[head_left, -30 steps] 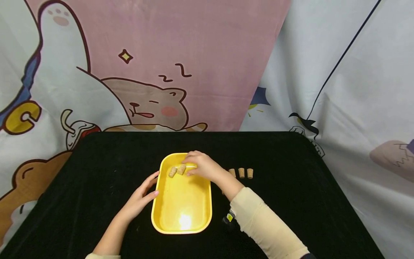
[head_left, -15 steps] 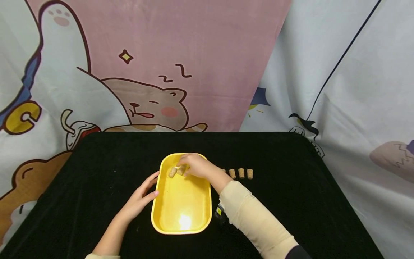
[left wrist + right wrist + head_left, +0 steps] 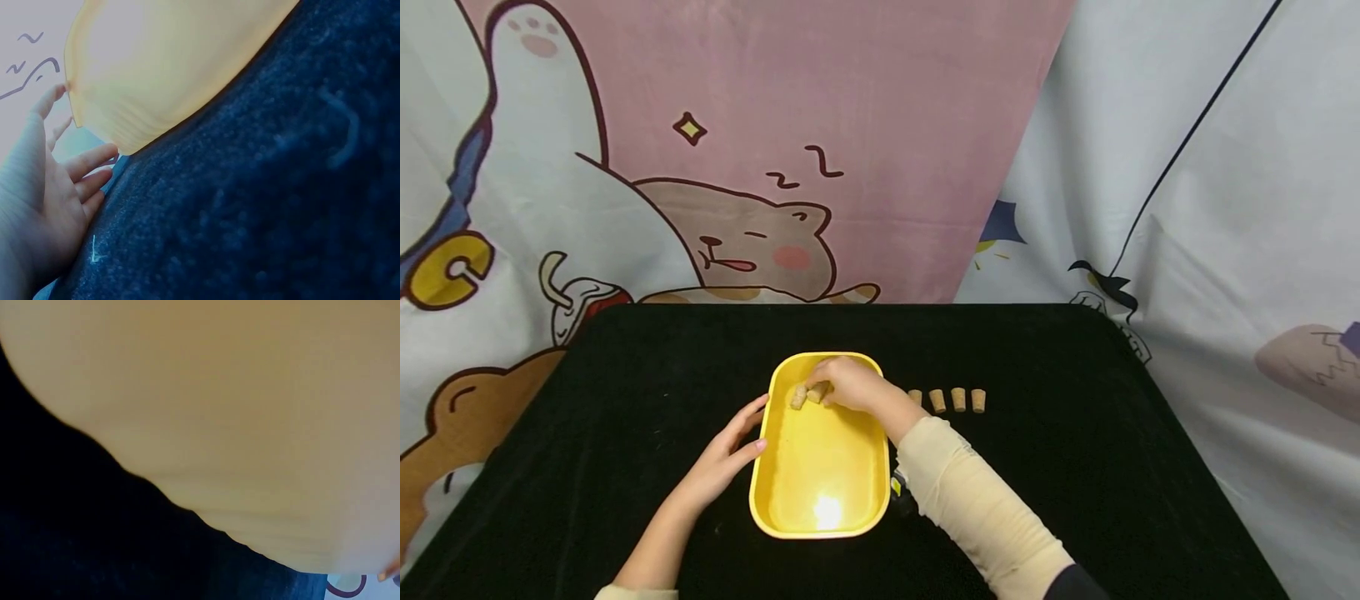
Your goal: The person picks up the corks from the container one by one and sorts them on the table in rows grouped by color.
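Observation:
In the head view a yellow tray [image 3: 808, 467] lies lengthwise on the black cloth. Against its left wall rest the fingers of my left hand [image 3: 718, 467], extended and apart. My right hand [image 3: 856, 386] reaches into the far end of the tray, thumb and fingertips pinching a cork [image 3: 815, 393]. Another cork [image 3: 798, 397] lies inside, just left of it. The left wrist view has the tray's outer wall [image 3: 162, 75], touched by the left fingers. Most of the right wrist view is filled by a cream sleeve [image 3: 237, 412], which hides the right hand's work.
To the right of the tray several tapered corks [image 3: 958, 400] stand in a row on the black cloth [image 3: 1045, 475], the leftmost partly behind the right forearm. A cartoon-printed curtain [image 3: 910, 150] hangs behind the table.
The right hand has shifted left within the tray and its fingers have closed on the right-hand cork, which has tilted a little. The left hand stays on the tray's wall.

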{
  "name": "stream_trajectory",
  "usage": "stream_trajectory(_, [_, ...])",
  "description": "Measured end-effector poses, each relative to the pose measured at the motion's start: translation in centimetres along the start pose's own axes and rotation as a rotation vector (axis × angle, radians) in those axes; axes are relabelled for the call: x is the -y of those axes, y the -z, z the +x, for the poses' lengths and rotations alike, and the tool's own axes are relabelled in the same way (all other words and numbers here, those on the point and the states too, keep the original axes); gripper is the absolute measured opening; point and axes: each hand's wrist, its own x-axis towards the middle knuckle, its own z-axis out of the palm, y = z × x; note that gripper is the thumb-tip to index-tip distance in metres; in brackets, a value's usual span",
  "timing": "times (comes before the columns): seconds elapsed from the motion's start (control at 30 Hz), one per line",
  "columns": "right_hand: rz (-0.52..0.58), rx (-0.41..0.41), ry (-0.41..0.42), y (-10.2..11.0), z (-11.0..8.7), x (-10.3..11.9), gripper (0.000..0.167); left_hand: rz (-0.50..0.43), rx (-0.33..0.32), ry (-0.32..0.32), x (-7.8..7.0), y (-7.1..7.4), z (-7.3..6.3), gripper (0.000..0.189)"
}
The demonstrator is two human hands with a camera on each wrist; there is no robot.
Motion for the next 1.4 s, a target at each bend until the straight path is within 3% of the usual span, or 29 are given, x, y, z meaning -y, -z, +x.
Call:
stream_trajectory(0.13, [0.003,-0.030,0.011,-0.2,0.2,0.0,0.028,0.009,-0.007,-0.006,0.0,0.0,0.1,0.056])
stream_trajectory(0.33, [0.112,-0.049,-0.055,-0.5,0.1,0.0,0.017,0.022,-0.009,-0.009,0.1,0.0,0.1,0.057])
stream_trajectory(0.63, [-0.040,-0.036,-0.002,-0.4,0.2,0.1,0.021,0.022,-0.009,-0.010,0.2,-0.1,0.0,0.057])
stream_trajectory(1.0, [0.011,-0.022,-0.016,0.2,-0.2,0.2,0.021,0.005,-0.002,0.015,0.0,0.0,0.1,0.058])
stream_trajectory(1.4, [-0.015,-0.039,0.023,0.7,-0.8,1.0,0.025,0.000,-0.005,0.021,0.2,0.0,0.0,0.057])
